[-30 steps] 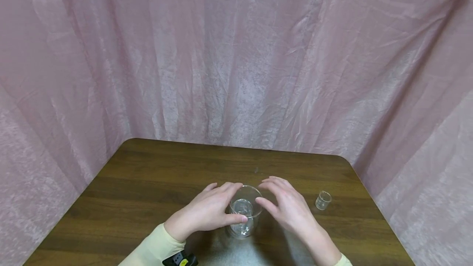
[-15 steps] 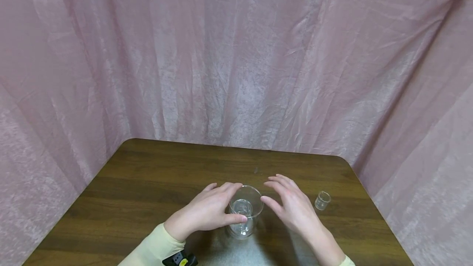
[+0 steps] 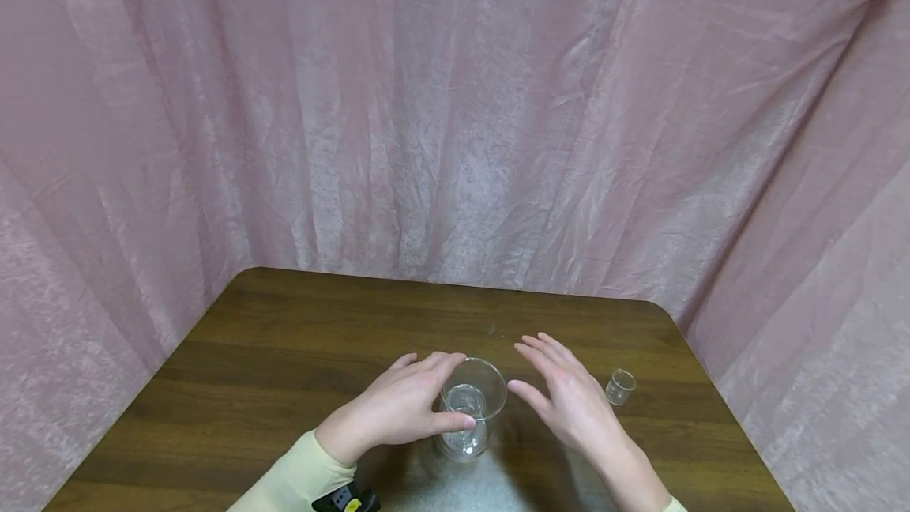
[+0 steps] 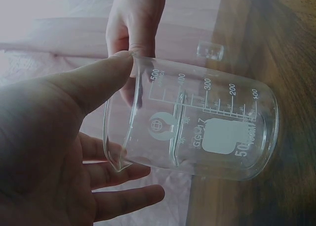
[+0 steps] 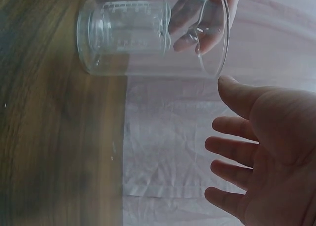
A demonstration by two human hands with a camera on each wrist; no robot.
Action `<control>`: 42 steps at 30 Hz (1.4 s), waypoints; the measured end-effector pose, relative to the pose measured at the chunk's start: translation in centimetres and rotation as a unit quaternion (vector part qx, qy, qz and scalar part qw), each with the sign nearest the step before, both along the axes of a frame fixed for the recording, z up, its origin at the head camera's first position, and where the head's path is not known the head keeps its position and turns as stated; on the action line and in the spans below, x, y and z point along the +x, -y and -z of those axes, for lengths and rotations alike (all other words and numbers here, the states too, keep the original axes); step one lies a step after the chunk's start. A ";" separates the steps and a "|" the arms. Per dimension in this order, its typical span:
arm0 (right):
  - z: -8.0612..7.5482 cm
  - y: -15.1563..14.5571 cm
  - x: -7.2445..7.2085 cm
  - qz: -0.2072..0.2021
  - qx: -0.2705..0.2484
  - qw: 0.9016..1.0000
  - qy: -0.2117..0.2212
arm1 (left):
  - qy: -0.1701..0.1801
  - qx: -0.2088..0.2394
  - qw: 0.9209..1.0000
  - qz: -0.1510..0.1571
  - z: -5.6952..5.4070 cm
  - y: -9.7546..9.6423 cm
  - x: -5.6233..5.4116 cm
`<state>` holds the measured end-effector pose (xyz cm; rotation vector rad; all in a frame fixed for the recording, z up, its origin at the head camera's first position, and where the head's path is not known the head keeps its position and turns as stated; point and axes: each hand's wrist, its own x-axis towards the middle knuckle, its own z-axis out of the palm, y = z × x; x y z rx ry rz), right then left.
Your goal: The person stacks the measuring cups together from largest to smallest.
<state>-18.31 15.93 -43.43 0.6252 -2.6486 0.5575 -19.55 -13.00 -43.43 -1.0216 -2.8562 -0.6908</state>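
Observation:
A large glass beaker (image 4: pixel 222 112) with white volume marks stands upright on the table. Nested inside it is a smaller glass beaker (image 5: pixel 136 30). My left hand (image 3: pixel 401 401) holds the large beaker near its rim from the left, thumb on the near side and fingers around the far side. To the right of the rim, my right hand (image 3: pixel 572 401) is raised with fingers extended and apart. It holds nothing, and its thumb tip is close to the rim. Farther right, a tiny glass beaker (image 3: pixel 621 387) stands upright, just beyond the right hand.
The brown wooden table (image 3: pixel 298 338) has rounded far corners. A pink curtain (image 3: pixel 455 117) hangs behind it and along the sides. A small clear speck (image 3: pixel 492 329) lies on the table beyond the beakers.
My right hand has shifted a little to the right, away from the large beaker's rim, its fingers straighter. The left hand and the beakers have stayed put.

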 end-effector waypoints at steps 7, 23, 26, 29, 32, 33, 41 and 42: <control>0.1 -0.7 -0.2 0.001 0.001 1.000 -0.009 | -0.006 0.005 1.000 0.001 0.0 -0.1 0.0; 0.6 -2.1 -0.7 0.019 0.006 1.000 -0.012 | 0.001 0.004 1.000 -0.001 -0.1 -0.1 -0.1; 0.6 -2.3 -0.8 0.025 0.007 1.000 -0.012 | 0.001 0.003 1.000 -0.001 -0.1 0.0 -0.1; 0.7 -2.5 -0.8 0.029 0.010 0.999 -0.013 | 0.001 0.004 1.000 -0.001 -0.1 0.0 0.0; 0.7 -2.7 -0.8 0.032 0.011 0.999 -0.011 | -0.001 0.003 1.000 -0.001 -0.1 0.0 0.0; 0.7 -2.8 -0.8 0.033 0.011 0.999 -0.010 | -0.002 0.003 1.000 -0.001 -0.1 0.0 0.1; 0.7 -3.4 -0.9 0.043 0.017 0.999 0.005 | -0.004 -0.004 1.000 -0.001 -0.1 0.0 0.0; 0.7 -3.5 -0.9 0.045 0.017 0.999 0.008 | -0.004 -0.005 1.000 -0.001 -0.1 0.0 0.1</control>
